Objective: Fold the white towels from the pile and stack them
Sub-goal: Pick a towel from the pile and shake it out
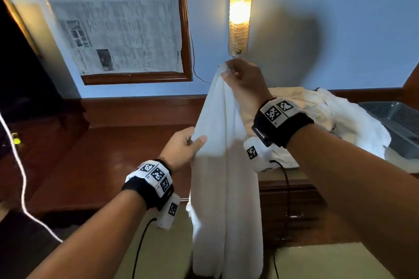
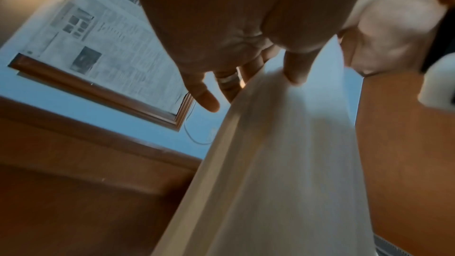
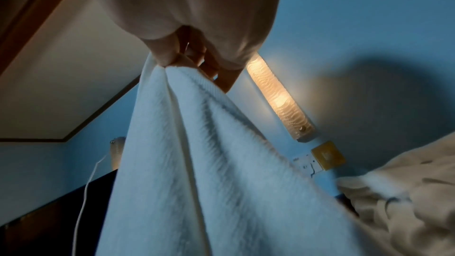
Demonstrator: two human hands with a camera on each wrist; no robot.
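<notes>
A white towel hangs lengthwise in the air in front of me. My right hand pinches its top corner high up near the wall lamp; the right wrist view shows the towel bunched under the fingertips. My left hand pinches the towel's left edge lower down, thumb in front; in the left wrist view the towel falls away below the thumb. The towel's lower end reaches below the desk edge. A pile of white towels lies on the desk behind my right wrist.
A dark wooden desk runs along the blue wall. A framed board covered in newspaper hangs at left. A lit wall lamp is above my right hand. A grey metal tray sits at far right. A white cable hangs at left.
</notes>
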